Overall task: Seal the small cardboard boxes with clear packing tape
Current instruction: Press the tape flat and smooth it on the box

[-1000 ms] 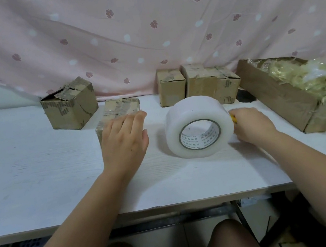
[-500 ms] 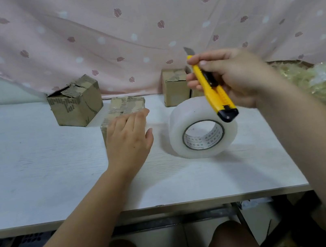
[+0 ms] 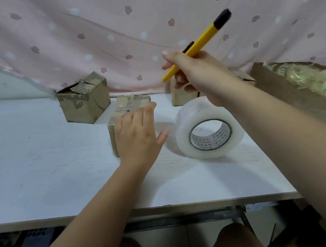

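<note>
Flipped black-end-up now, the yellow utility knife (image 3: 202,42) is gripped by the right hand (image 3: 197,75); the left hand (image 3: 138,135) rests flat, released, on a small cardboard box (image 3: 131,104).

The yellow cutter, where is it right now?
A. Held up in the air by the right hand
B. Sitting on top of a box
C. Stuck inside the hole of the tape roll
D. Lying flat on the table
A: the right hand grips the yellow cutter up in the air above the tape roll, with its black end pointing up and away.
</note>
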The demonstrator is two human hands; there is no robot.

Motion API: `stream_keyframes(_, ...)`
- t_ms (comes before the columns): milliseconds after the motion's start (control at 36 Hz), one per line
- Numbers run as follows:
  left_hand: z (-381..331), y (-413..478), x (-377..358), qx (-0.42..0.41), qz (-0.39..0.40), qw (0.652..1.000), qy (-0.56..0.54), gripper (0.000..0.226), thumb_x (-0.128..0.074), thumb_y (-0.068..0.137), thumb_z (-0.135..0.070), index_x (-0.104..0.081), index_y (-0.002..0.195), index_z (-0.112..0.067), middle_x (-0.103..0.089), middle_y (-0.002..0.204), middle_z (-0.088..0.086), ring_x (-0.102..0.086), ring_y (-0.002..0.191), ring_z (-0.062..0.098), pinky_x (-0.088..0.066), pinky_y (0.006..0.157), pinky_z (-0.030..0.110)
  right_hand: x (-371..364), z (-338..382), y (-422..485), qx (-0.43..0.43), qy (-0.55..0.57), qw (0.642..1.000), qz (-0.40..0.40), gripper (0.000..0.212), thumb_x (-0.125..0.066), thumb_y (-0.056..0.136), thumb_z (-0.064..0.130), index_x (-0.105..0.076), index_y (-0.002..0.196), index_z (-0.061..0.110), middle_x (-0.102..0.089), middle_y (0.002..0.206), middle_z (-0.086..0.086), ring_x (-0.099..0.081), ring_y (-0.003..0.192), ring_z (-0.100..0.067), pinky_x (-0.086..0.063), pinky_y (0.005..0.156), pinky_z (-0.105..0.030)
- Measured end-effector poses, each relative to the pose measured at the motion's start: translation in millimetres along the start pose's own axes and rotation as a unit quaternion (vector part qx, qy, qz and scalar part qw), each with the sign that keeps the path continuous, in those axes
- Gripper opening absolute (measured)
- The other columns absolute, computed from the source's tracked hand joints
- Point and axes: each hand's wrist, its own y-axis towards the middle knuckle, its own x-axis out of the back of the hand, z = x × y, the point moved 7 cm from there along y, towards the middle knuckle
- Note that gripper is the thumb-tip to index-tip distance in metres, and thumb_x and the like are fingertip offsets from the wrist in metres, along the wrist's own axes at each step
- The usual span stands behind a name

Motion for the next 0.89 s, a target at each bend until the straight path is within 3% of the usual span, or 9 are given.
stream_keyframes(139, 0, 1, 2, 0.007, -0.025, 0.999, -0.020, 0.071, -0.084, 0.062, -0.043, -0.062, 0.120, -0.010, -0.064, 0.112, 0.011, -0.063, 0.094, 0.032, -0.046, 0.079, 0.041, -9, -12, 6, -0.025, -0.043, 0.998, 0.031, 0.027, -0.056, 0.085, 0.033, -0.072, 0.090, 0.012, -0.070, 0.064, 0.004, -0.065, 0.060, -0.007, -0.042, 0.067, -0.025)
stream_keyframes(222, 1, 1, 5, 0.019, -0.055, 0.997, -0.042, 0.083, -0.087, 0.056, -0.045, -0.056, 0.124, -0.009, -0.060, 0.117, 0.015, -0.058, 0.097, 0.028, -0.050, 0.077, 0.041, -12, -20, 6, -0.031, -0.042, 0.998, 0.037, 0.037, -0.054, 0.070, 0.033, -0.071, 0.090, 0.006, -0.074, 0.077, -0.007, -0.067, 0.066, -0.012, -0.046, 0.068, -0.030)
stream_keyframes(306, 1, 2, 9, 0.012, -0.087, 0.995, -0.052, 0.092, -0.076, 0.056, -0.052, -0.040, 0.130, -0.010, -0.053, 0.124, 0.020, -0.052, 0.100, 0.024, -0.052, 0.076, 0.042, -14, -22, 6, -0.012, -0.033, 0.998, 0.052, 0.038, -0.053, 0.063, 0.031, -0.064, 0.085, 0.001, -0.070, 0.067, -0.010, -0.065, 0.061, -0.014, -0.044, 0.065, -0.030)
stream_keyframes(389, 3, 4, 9, 0.028, -0.072, 0.996, -0.052, 0.099, -0.070, 0.058, -0.058, -0.031, 0.137, -0.012, -0.043, 0.132, 0.017, -0.056, 0.101, 0.029, -0.052, 0.077, 0.043, -16, -23, 4, 0.004, -0.055, 0.996, 0.067, 0.024, -0.056, 0.065, 0.029, -0.062, 0.079, 0.010, -0.067, 0.060, -0.001, -0.066, 0.057, -0.010, -0.047, 0.064, -0.028)
stream_keyframes(528, 4, 5, 7, 0.041, -0.052, 0.997, -0.044, 0.105, -0.070, 0.057, -0.060, -0.029, 0.140, -0.010, -0.055, 0.125, 0.022, -0.062, 0.096, 0.033, -0.053, 0.074, 0.043, -16, -21, 2, 0.018, -0.065, 0.996, 0.055, 0.013, -0.054, 0.068, 0.027, -0.054, 0.068, 0.014, -0.068, 0.059, -0.002, -0.066, 0.055, -0.008, -0.045, 0.064, -0.031)
stream_keyframes(694, 4, 6, 4, 0.033, -0.038, 0.998, -0.026, 0.102, -0.065, 0.059, -0.063, -0.034, 0.139, -0.007, -0.057, 0.123, 0.020, -0.062, 0.099, 0.034, -0.053, 0.072, 0.041, -14, -17, -4, 0.030, -0.051, 0.997, 0.041, 0.021, -0.053, 0.066, 0.029, -0.058, 0.075, 0.010, -0.065, 0.054, -0.002, -0.062, 0.050, -0.009, -0.043, 0.061, -0.031)
stream_keyframes(833, 4, 5, 3, 0.030, -0.036, 0.999, -0.015, 0.102, -0.064, 0.060, -0.064, -0.036, 0.139, -0.007, -0.058, 0.121, 0.018, -0.060, 0.103, 0.032, -0.052, 0.073, 0.041, -14, -16, -8, 0.021, -0.078, 0.995, 0.062, 0.033, -0.058, 0.074, 0.026, -0.059, 0.085, -0.005, -0.072, 0.068, -0.007, -0.069, 0.060, -0.009, -0.055, 0.078, -0.041)
stream_keyframes(889, 4, 5, 4, 0.029, -0.037, 0.999, -0.015, 0.101, -0.064, 0.061, -0.065, -0.037, 0.139, -0.007, -0.058, 0.120, 0.018, -0.061, 0.101, 0.032, -0.052, 0.073, 0.041, -17, -17, -10, 0.023, -0.119, 0.990, 0.070, 0.026, -0.060, 0.079, 0.022, -0.062, 0.088, -0.003, -0.073, 0.068, -0.003, -0.071, 0.064, -0.009, -0.055, 0.077, -0.039)
